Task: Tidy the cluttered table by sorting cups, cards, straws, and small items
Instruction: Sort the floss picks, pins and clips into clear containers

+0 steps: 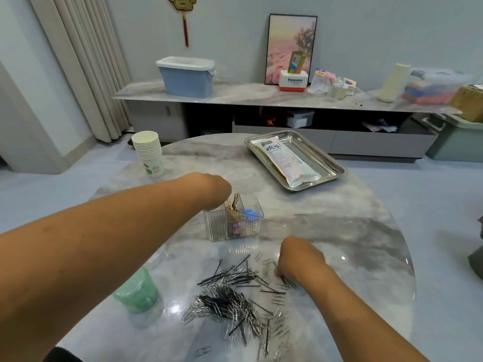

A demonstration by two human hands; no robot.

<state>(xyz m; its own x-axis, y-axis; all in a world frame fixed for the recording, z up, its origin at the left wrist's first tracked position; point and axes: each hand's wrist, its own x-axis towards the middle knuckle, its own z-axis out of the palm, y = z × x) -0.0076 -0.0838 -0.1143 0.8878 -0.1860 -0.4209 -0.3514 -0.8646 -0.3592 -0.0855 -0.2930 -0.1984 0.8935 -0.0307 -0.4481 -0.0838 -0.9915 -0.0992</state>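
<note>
Looks like we're in the small-items part of the tidy-up: the cups [148, 152] are already stacked at the far left edge of the bench [339, 231], and a packet, straws by the look of it [287, 163], lies in the steel tray [337, 165] at the back. What's left is the big heap of bobby pins and paper clips [235, 304] near the front edge. The left hand [217, 189] is bent down over the clear divided organizer [234, 220], fingers hidden behind its rim, so I can't tell if that grip is holding anything or not. The right hand [298, 259] rests at the right side of the heap, fingers curled down on a few pins; grip looks narrow, pinching some. My guess for the next move: lift that pinch across to the organizer and pick the right compartment, without mixing black pins and silver clips. A green jar [136, 291] sits just left of the heap.
</note>
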